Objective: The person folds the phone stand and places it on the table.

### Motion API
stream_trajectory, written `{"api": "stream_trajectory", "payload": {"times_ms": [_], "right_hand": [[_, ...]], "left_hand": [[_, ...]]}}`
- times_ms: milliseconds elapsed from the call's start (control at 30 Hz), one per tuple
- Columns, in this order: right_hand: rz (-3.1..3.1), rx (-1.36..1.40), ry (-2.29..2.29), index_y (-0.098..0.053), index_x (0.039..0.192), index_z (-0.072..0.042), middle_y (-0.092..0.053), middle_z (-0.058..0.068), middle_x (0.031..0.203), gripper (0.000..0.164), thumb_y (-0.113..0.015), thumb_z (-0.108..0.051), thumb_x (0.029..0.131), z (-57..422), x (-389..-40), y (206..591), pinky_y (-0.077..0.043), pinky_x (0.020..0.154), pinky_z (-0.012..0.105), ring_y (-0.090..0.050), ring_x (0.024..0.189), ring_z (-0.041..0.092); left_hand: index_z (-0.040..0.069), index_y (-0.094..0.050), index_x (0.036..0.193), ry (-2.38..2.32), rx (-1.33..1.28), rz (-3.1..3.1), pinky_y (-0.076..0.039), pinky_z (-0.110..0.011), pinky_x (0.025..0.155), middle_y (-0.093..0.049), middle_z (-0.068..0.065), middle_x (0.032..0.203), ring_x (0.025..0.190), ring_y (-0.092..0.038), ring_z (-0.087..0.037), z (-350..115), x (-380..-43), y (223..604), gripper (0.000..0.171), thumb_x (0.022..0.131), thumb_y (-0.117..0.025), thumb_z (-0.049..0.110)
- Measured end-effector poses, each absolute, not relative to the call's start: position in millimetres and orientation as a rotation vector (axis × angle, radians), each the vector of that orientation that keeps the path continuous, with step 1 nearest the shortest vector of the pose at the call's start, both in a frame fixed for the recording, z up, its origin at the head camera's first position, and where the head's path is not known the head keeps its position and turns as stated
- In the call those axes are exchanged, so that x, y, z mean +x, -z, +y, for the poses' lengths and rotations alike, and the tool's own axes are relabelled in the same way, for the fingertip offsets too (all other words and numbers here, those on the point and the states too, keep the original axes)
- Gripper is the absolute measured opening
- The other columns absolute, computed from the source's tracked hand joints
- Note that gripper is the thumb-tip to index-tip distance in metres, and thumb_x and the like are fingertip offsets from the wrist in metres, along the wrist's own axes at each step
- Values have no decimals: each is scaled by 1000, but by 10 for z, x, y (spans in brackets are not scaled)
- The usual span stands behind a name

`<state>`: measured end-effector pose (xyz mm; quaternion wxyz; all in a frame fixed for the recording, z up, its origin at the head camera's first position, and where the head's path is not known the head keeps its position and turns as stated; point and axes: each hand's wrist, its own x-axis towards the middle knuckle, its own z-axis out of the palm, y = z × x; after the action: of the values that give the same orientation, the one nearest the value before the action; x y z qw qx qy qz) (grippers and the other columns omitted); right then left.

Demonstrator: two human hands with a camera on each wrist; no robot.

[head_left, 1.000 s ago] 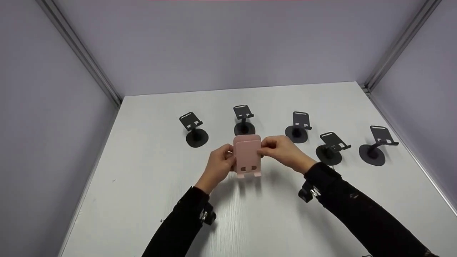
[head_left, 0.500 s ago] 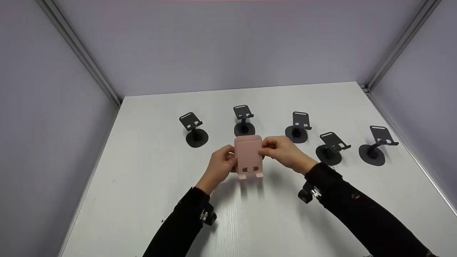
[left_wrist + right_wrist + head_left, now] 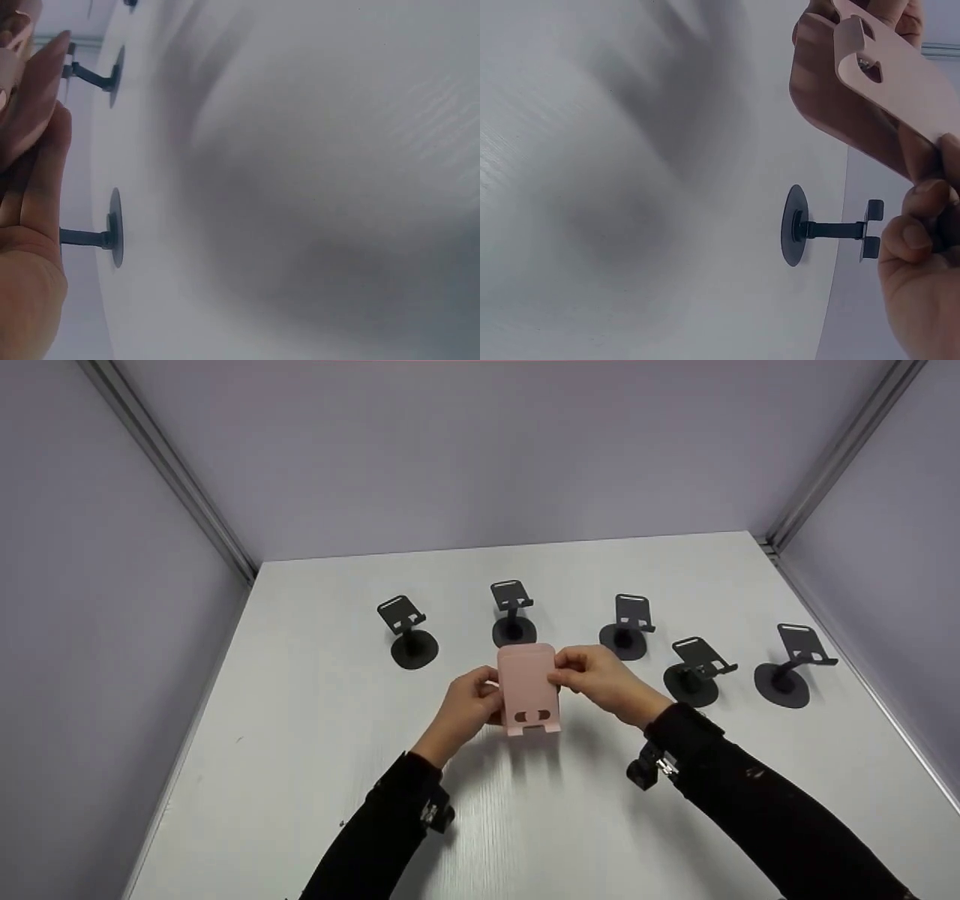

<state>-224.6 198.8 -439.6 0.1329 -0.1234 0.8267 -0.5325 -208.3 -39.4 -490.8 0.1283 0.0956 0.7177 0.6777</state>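
Observation:
A pink phone stand [image 3: 529,682] is held up over the white table between both hands, its front plate with two cutouts and two lower hooks facing the head camera. My left hand [image 3: 466,709] grips its left side, fingers reaching behind it. On the other side my right hand [image 3: 604,679] pinches the right edge between thumb and fingers. In the right wrist view the stand [image 3: 907,71] shows a front plate and a second pink plate [image 3: 832,97] behind it, spread at an angle. The left wrist view catches only part of the stand [image 3: 37,97] above the left hand [image 3: 30,262].
Several black phone stands stand on the white table [image 3: 300,750] beyond the hands: one at left [image 3: 409,634], one behind the pink stand [image 3: 512,611], others to the right, the farthest [image 3: 791,664] near the right edge. Grey walls [image 3: 480,457] enclose the back and sides.
Both hands and the pink phone stand have shifted slightly to the right. The front plate now covers more of the rear plate's top edge. The black stands have stayed put.

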Motion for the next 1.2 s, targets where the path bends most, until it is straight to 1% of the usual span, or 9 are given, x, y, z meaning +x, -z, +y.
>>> {"api": "stream_trajectory", "payload": {"times_ms": [200,433,600,667,733,833,900,1067,1200], "right_hand": [[2399,-325,1554,-69,98,4,-55,-5,76,15,-71,-12,95,2044,-2249,4400,-37,62,24,-48,73,11],[2376,-281,1562,-68,99,5,-55,-5,76,17,-70,-11,95,2100,-2229,4418,-39,65,24,-49,74,12],[2387,-279,1561,-66,96,5,-54,-4,76,14,-69,-9,95,2153,-2216,4443,-40,65,24,-49,74,12],[2385,-275,1563,-65,96,5,-54,-4,76,15,-68,-9,96,2189,-2213,4460,-39,65,24,-49,73,12],[2386,-270,1560,-65,96,6,-54,-4,76,16,-69,-10,96,2229,-2208,4477,-39,65,24,-49,73,11],[2380,-261,1560,-64,97,6,-53,-4,76,17,-69,-11,96,2293,-2194,4500,-38,65,24,-48,73,11],[2374,-253,1559,-64,96,5,-53,-4,75,17,-68,-11,97,2341,-2176,4516,-38,65,24,-48,72,10],[2335,-231,1558,-63,93,3,-48,-4,71,15,-68,-10,97,2485,-2122,4589,-36,64,23,-45,69,10],[2287,-203,1556,-63,92,2,-48,-5,71,15,-68,-11,97,2581,-2087,4662,-35,63,23,-44,68,9]], "left_hand": [[-4,-62,117,-1996,259,1991,-63,-40,74,-76,-17,89,79,-77,-25,-410,-2087,4899,19,98,-59,0],[-5,-61,122,-1967,310,1965,-63,-43,77,-76,-19,93,85,-77,-31,-438,-2083,4900,25,99,-58,1],[-7,-59,125,-1883,379,2057,-63,-43,79,-75,-25,104,91,-76,-37,-469,-2070,4892,28,99,-59,5],[-6,-61,125,-1828,397,2121,-62,-41,79,-74,-25,108,94,-75,-36,-489,-2064,4888,28,100,-59,8],[-3,-63,124,-1759,413,2208,-62,-39,80,-74,-23,110,96,-75,-32,-518,-2059,4889,26,101,-60,10],[4,-67,121,-1637,432,2369,-60,-38,82,-76,-15,110,98,-74,-25,-584,-2056,4898,23,101,-62,14],[8,-69,119,-1537,448,2492,-58,-39,86,-77,-9,110,101,-73,-22,-648,-2058,4913,22,100,-63,18],[5,-70,118,-1336,453,2710,-52,-46,98,-75,-7,115,111,-70,-25,-844,-2056,4957,25,99,-66,21],[5,-69,121,-1232,408,2770,-50,-49,103,-73,-11,122,119,-66,-30,-967,-2043,4978,29,99,-66,23]]}}
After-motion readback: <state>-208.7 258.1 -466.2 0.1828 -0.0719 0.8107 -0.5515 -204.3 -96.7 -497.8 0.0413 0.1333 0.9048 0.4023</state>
